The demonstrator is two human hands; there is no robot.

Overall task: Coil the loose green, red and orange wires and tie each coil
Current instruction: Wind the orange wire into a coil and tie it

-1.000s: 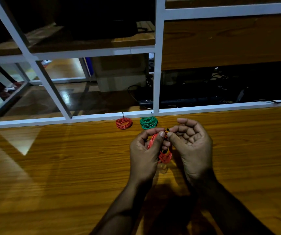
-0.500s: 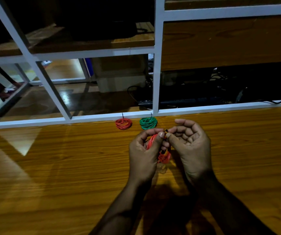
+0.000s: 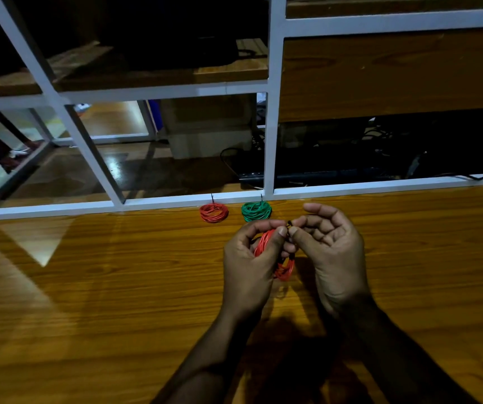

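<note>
An orange wire coil (image 3: pixel 285 268) hangs between my hands above the wooden table (image 3: pixel 117 287). My left hand (image 3: pixel 252 263) grips the coil, fingers curled round it. With thumb and forefinger, my right hand (image 3: pixel 330 252) pinches a small dark tie (image 3: pixel 289 223) at the top of the coil, its other fingers loosely curled. A red coil (image 3: pixel 213 212) and a green coil (image 3: pixel 256 211) lie side by side at the table's far edge, each with a dark tie end sticking up.
A white metal frame (image 3: pixel 269 112) with wooden shelves stands right behind the table's far edge. Dark cables and a power strip (image 3: pixel 307 174) lie on the floor beyond it. A cardboard box (image 3: pixel 208 126) sits behind the frame.
Both hands stay in nearly the same place with the orange coil between them; only the fingertips at the tie shift slightly. The red and green coils have not moved.
</note>
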